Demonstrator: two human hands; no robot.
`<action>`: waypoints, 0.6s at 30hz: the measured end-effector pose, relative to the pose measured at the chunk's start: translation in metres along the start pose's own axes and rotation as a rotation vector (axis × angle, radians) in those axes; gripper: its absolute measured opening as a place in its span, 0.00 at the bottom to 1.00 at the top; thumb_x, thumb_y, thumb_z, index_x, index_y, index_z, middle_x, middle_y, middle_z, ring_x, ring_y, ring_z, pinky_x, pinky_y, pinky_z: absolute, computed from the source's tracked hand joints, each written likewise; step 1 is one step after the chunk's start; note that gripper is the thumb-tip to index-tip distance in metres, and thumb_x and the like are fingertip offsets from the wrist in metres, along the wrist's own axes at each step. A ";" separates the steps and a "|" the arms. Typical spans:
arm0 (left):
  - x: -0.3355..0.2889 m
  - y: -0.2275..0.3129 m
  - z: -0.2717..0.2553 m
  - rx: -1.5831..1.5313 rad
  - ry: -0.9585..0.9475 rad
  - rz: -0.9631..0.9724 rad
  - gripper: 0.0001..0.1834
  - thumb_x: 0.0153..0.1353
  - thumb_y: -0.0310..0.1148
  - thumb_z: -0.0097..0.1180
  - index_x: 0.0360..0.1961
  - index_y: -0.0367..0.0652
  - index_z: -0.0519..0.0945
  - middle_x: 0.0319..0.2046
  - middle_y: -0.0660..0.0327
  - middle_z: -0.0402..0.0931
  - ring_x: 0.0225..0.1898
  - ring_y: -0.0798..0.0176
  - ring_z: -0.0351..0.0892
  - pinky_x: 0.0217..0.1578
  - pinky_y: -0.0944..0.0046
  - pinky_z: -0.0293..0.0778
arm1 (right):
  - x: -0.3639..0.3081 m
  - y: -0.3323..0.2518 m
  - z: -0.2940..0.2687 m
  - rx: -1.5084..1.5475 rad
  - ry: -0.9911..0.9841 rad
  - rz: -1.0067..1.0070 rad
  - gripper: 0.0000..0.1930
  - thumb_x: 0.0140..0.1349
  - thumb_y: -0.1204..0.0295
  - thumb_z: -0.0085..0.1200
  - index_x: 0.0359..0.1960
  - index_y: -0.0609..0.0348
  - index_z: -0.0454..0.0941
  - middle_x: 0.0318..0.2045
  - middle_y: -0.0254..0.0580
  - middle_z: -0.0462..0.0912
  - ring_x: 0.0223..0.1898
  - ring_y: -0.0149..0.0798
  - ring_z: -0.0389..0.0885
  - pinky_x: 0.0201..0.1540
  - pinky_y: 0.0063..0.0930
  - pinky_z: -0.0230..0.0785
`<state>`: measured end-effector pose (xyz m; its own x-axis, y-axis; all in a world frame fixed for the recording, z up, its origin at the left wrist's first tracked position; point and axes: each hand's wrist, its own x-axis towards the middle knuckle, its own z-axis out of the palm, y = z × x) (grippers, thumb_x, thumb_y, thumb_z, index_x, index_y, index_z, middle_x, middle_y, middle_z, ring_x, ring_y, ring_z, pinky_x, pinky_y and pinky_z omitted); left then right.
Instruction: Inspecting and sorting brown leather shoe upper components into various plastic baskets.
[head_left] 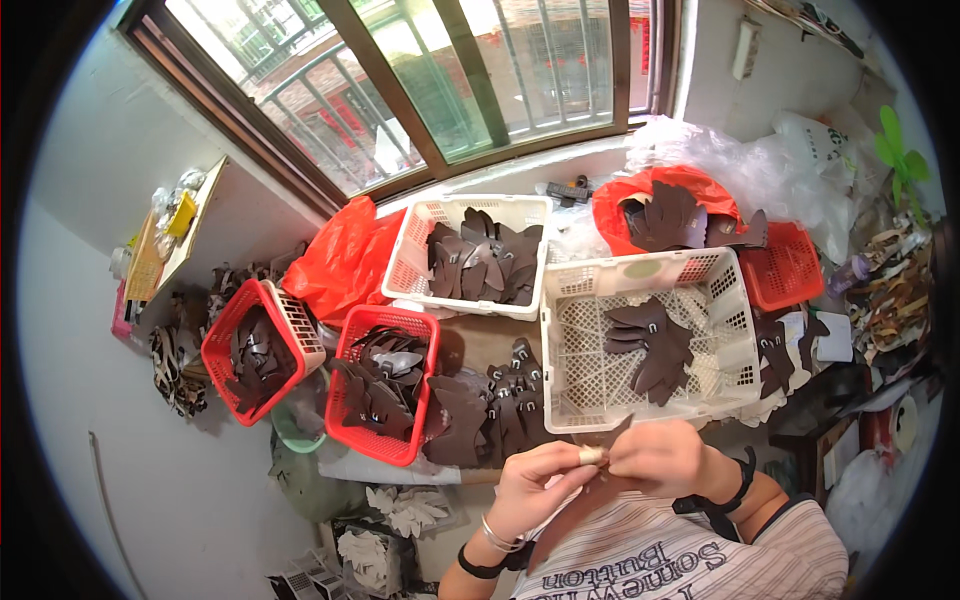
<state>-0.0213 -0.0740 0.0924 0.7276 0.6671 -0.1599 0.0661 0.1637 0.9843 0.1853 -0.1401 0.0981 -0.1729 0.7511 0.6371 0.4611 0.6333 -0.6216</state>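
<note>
Close to my body, my left hand (535, 482) and my right hand (662, 458) meet with their fingers pinched together. Between them is a brown leather-like piece (572, 525); one end hangs down in front of my striped shirt and a tip sticks up past my fingers. Pale tape wraps a left finger. What the fingertips press on is too small to make out. Just beyond my hands stands a white plastic basket (555, 395) holding a few dark brown cut pieces (650, 350) with metal buckles. More buckled brown pieces (512, 405) lie on the table to its left.
A second white basket (408, 255) and two red baskets (340, 425) (213, 350) hold more brown pieces. Red plastic bags (345, 255) lie by the window. At right are a small red basket (790, 265), clear plastic bags (700, 145) and heaped scraps (890, 290).
</note>
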 end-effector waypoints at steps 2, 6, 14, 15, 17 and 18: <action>-0.001 0.003 -0.021 -0.087 -0.273 -0.032 0.20 0.62 0.18 0.52 0.56 0.29 0.73 0.49 0.54 0.78 0.51 0.63 0.76 0.53 0.64 0.71 | -0.003 0.006 -0.005 0.212 -0.006 0.356 0.18 0.40 0.78 0.71 0.34 0.62 0.78 0.29 0.39 0.81 0.25 0.41 0.80 0.26 0.28 0.74; -0.002 -0.006 0.004 -0.451 -0.009 0.026 0.13 0.63 0.21 0.52 0.48 0.30 0.79 0.44 0.54 0.80 0.46 0.64 0.79 0.49 0.63 0.72 | 0.012 -0.003 0.011 0.323 0.307 0.728 0.28 0.38 0.76 0.73 0.45 0.60 0.74 0.40 0.46 0.77 0.38 0.39 0.79 0.27 0.29 0.71; 0.017 -0.010 0.026 0.384 0.361 0.101 0.09 0.62 0.26 0.58 0.29 0.28 0.82 0.21 0.58 0.78 0.23 0.67 0.77 0.25 0.69 0.70 | 0.009 0.015 0.014 0.208 0.138 0.629 0.24 0.42 0.77 0.72 0.42 0.62 0.74 0.40 0.42 0.71 0.38 0.33 0.76 0.40 0.24 0.74; 0.018 -0.011 0.026 0.363 0.377 0.146 0.09 0.62 0.26 0.58 0.29 0.29 0.82 0.20 0.58 0.77 0.23 0.68 0.77 0.25 0.69 0.70 | 0.007 0.022 0.015 0.227 0.150 0.640 0.22 0.43 0.80 0.70 0.40 0.64 0.73 0.35 0.39 0.73 0.34 0.32 0.77 0.40 0.23 0.74; 0.024 -0.015 0.026 0.369 0.384 0.249 0.11 0.63 0.26 0.57 0.25 0.30 0.81 0.16 0.59 0.74 0.20 0.72 0.73 0.21 0.71 0.66 | 0.002 0.028 0.017 0.267 0.166 0.683 0.22 0.43 0.80 0.70 0.41 0.64 0.73 0.34 0.38 0.74 0.33 0.31 0.77 0.40 0.23 0.74; 0.025 -0.019 0.024 0.367 0.375 0.245 0.11 0.63 0.26 0.57 0.25 0.30 0.81 0.16 0.59 0.74 0.20 0.72 0.73 0.21 0.71 0.66 | 0.001 0.028 0.018 0.321 0.170 0.718 0.23 0.44 0.80 0.70 0.41 0.65 0.72 0.32 0.38 0.75 0.33 0.31 0.77 0.40 0.23 0.74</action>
<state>0.0124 -0.0778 0.0712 0.4643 0.8766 0.1266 0.2070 -0.2464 0.9468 0.1825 -0.1183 0.0726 0.2177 0.9730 0.0767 0.1324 0.0484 -0.9900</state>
